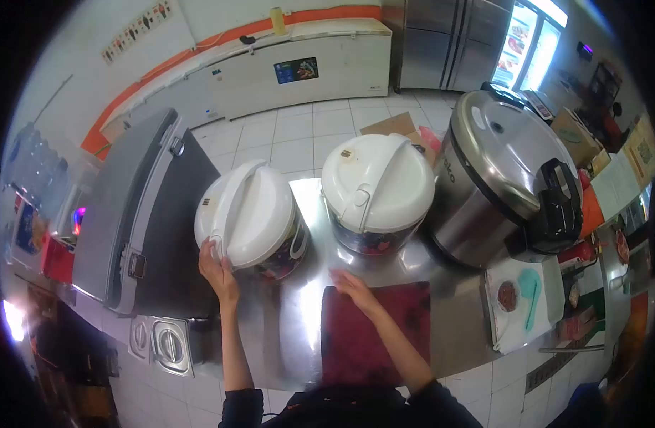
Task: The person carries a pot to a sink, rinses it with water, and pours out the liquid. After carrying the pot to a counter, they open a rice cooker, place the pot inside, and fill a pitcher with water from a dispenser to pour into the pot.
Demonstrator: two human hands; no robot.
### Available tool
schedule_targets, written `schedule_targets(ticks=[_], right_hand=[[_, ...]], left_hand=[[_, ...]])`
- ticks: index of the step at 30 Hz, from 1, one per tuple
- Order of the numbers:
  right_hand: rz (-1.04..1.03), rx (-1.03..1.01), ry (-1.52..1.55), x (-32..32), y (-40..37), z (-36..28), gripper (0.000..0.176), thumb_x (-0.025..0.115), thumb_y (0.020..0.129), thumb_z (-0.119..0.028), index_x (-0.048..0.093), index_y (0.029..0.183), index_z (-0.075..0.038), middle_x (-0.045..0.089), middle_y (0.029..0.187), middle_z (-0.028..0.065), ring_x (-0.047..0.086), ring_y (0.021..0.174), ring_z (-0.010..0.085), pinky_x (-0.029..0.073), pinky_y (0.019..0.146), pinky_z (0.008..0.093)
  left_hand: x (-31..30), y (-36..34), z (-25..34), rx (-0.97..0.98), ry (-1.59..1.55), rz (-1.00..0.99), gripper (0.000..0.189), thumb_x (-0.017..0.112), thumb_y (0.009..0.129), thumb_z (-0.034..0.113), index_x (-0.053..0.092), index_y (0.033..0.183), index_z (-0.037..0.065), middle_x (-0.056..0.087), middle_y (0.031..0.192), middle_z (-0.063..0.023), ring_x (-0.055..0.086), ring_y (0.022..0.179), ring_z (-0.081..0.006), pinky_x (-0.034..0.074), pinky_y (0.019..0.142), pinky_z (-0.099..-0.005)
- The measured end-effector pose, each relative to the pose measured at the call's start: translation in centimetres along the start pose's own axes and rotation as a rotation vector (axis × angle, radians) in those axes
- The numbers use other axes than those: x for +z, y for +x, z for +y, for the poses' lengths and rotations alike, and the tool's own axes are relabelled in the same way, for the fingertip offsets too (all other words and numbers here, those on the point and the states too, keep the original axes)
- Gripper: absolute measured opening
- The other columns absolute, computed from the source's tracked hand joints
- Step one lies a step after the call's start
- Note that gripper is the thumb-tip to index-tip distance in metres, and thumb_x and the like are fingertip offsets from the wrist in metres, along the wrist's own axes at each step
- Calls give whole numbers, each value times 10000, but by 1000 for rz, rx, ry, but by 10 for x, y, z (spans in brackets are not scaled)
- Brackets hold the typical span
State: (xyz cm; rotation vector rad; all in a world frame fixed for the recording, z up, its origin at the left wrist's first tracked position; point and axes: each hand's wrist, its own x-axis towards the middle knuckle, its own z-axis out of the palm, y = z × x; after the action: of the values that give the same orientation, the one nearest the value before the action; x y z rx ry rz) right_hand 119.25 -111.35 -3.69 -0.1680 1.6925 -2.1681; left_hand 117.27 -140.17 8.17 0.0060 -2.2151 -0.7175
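My left hand [217, 272] touches the front of a white-lidded insulated food container [247, 212], fingertips by the lower end of its lid handle. The fingers look stretched and a little apart, not wrapped round anything. My right hand [355, 289] is open, with nothing in it, over the steel table [299, 314] at the top edge of a dark red cloth [376, 332]. Just beyond it stands a second white-lidded container [377, 187]. Both lids are down, and their handles lie across the tops.
On the right stands a large steel rice cooker [502, 178], lid down. Near it a white tray [552, 296] holds a teal spoon [530, 294]. At left are a grey insulated box [128, 221] and steel pan lids [172, 345]. A chest freezer [306, 71] lines the far wall.
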Motion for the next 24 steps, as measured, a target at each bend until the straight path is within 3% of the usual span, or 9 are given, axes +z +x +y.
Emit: schedule_targets(ticks=[1,3,6,9,12,15,18,22,24], right_hand=[[-1,-133,-31,11,30,-4,411,511,785,-195,428,1161,-53,495,1077,24,447,941,124,364,773,248],[124,73,102,31,79,-3,436,520,782,-235,408,1160,-47,511,1008,39,469,903,127,385,751,267],[243,135,166,42,127,17,444,506,791,-245,382,1171,-49,513,960,69,495,865,141,414,712,283],[402,127,173,47,139,30,445,499,795,-239,369,1174,-45,513,967,100,526,810,162,437,679,286],[307,81,228,38,150,43,450,513,790,-211,364,1176,-36,513,975,104,538,783,168,447,663,273],[478,-98,2,35,175,72,431,510,793,-190,367,1168,-31,517,977,108,545,745,170,456,624,267],[590,-76,-186,37,180,64,425,524,790,-185,370,1154,-29,522,970,105,545,744,166,460,589,269],[594,-142,-209,31,189,57,433,548,780,-195,373,1143,-39,526,961,105,544,716,165,452,554,258],[582,-108,-75,30,188,51,465,569,773,-206,357,1152,-41,527,956,105,533,743,161,438,580,250]], left_hand=[[0,-2,1,-9,3,1,407,350,838,299,381,1139,26,395,1193,-141,327,1127,-289,175,941,-396],[-2,-1,1,-18,104,-51,430,348,842,312,360,1153,15,388,1201,-147,315,1136,-295,173,938,-395],[1,-4,-8,-42,99,-78,473,345,845,315,311,1199,4,365,1221,-149,279,1160,-300,144,960,-402],[8,-4,-9,-78,-50,-26,506,355,843,288,255,1240,-10,310,1259,-156,235,1189,-302,107,987,-398],[11,4,-2,-145,-247,-46,529,371,837,250,210,1265,-15,249,1290,-165,198,1209,-298,94,1001,-386],[20,11,-3,-137,-270,-56,525,378,836,231,206,1266,-17,226,1296,-179,197,1208,-302,125,996,-378],[27,18,-2,-127,-248,-71,524,376,839,234,205,1269,-11,221,1296,-183,195,1208,-307,133,993,-384],[32,27,0,-152,-217,-87,522,373,841,238,205,1270,-6,229,1292,-188,196,1207,-313,133,992,-389],[33,32,-3,-116,-164,-127,514,365,846,241,208,1268,-7,241,1288,-195,198,1206,-321,130,991,-392]])
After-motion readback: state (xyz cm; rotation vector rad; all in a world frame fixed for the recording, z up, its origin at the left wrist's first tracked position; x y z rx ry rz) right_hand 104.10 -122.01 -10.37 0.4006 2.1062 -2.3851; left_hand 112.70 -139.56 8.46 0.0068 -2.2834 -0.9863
